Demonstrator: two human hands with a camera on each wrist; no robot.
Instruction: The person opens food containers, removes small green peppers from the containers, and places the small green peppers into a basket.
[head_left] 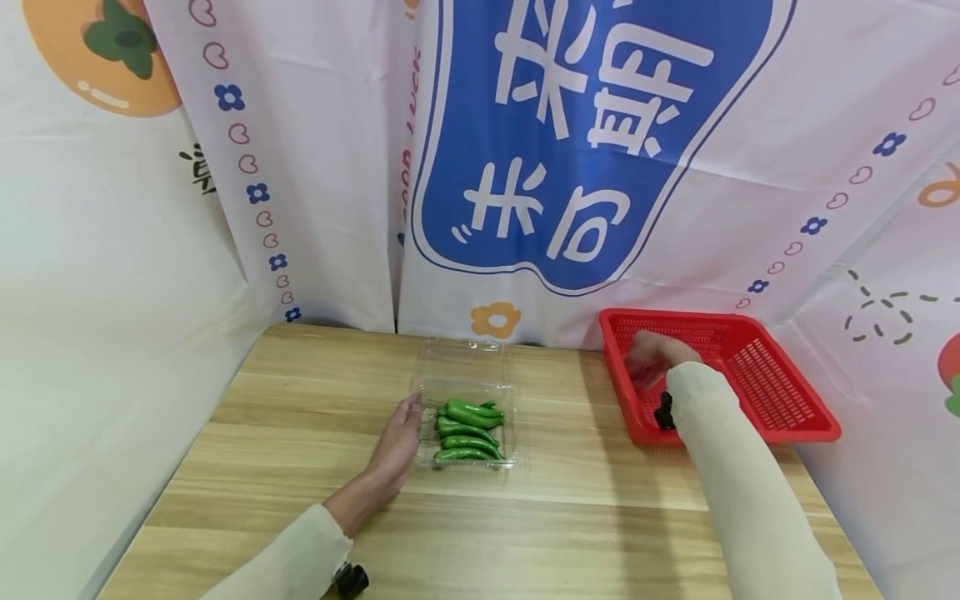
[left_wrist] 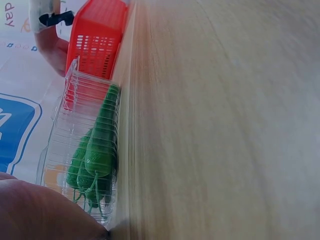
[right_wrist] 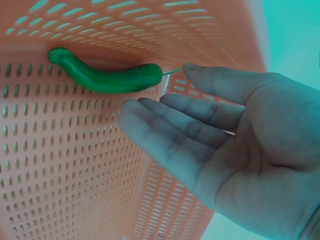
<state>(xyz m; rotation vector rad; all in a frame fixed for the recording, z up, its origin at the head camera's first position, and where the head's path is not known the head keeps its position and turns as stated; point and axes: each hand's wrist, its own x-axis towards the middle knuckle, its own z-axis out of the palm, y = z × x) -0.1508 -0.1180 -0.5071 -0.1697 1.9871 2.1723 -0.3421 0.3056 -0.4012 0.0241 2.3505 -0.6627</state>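
Several green peppers lie side by side in a clear plastic clamshell box, whose lid stands folded back behind it. My left hand rests against the left side of this box, fingers fairly straight; its wrist view shows just part of that hand. Inside the red basket reaches my right hand. Seen from the right wrist, one green pepper lies in the basket near the wall. The right hand's fingers are loosely extended and hold nothing, with the thumb tip close to the pepper's thin stem.
Both the box and the basket stand on a wood-grain table, the basket at its back right. A printed cloth hangs behind the table, and pale cloth walls flank it on both sides.
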